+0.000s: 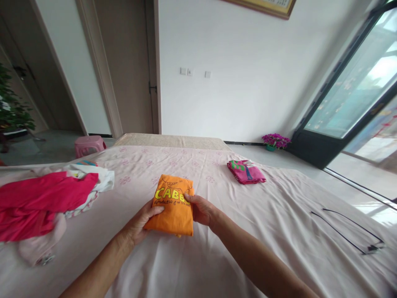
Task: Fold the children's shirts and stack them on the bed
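Both hands are on it, one at each side: the left hand [145,219] pinches the near left side, thumb over the front, and the right hand [201,209] clasps the right edge, its thumb pressing down by the lettering. Between them is the folded orange garment [172,221], near the middle of the bed, packed into a neat, thick rectangle and tipped so its front shows. Whether its underside meets the sheet, I can't tell. And what a front: big yellow letters reading "CABB", the rest under the right thumb, a line of small dark script below, and a dark cartoon outline across the far end.

Out we go, onto the pale pink sheet [201,269], rumpled up close, with pink flower prints toward the far side. Far right of the hands lies a folded magenta garment [246,171], green and blue showing on top. Well over to the left sprawls a loose heap of clothes [56,190], bright red over white and pale pink. On the near right, a thin dark-framed item [374,248], too fine to name surely.

Now the containers! Beyond the bed, far right, a green pot [271,147] on the floor, brimming with purple flowers [276,140]. Far left, a leafy plant [14,107], its holder too murky to make out. A pink stool [89,145] stands just beyond the bed's left side, and at the back rises a white wall [235,95] with a closed brown door [127,62] to its left.
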### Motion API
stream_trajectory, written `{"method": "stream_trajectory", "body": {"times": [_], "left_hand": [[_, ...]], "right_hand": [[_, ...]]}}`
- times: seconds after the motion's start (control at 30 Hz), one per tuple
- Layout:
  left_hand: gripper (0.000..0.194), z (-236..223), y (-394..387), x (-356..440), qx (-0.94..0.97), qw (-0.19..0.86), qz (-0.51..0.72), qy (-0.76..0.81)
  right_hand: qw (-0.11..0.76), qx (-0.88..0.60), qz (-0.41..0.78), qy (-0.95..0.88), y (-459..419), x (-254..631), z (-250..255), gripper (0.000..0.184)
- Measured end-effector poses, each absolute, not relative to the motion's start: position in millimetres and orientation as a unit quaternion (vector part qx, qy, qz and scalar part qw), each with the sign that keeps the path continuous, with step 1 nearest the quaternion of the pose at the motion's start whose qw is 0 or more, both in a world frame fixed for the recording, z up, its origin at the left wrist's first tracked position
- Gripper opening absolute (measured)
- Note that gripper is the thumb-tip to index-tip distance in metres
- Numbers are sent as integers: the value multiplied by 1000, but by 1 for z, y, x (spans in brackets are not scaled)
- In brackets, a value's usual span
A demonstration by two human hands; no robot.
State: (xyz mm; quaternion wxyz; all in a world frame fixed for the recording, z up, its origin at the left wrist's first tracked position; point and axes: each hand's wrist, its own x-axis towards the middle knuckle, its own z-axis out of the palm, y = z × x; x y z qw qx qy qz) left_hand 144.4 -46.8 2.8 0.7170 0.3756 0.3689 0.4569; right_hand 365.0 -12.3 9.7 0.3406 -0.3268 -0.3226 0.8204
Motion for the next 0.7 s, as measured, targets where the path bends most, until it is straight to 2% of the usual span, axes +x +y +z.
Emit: {"method": "stream_trajectory", "body": {"times": [0.33, 0.53, 0.63, 0.7], "left_hand": [[80, -11, -42, 147, 413, 689, 390, 450], [76, -15, -37, 142, 403, 683, 363, 488], [71, -11, -38, 144, 401, 684, 361, 491], [69, -9, -39, 145, 393, 684, 362, 496]], "right_hand": [[503, -399, 715, -276, -7, 404, -10, 23], [696, -383, 541, -275, 51, 507, 26, 31], [789, -363, 420, -264, 87, 561, 46, 27], [818, -375, 360, -247, 104, 592, 49, 24]]}}
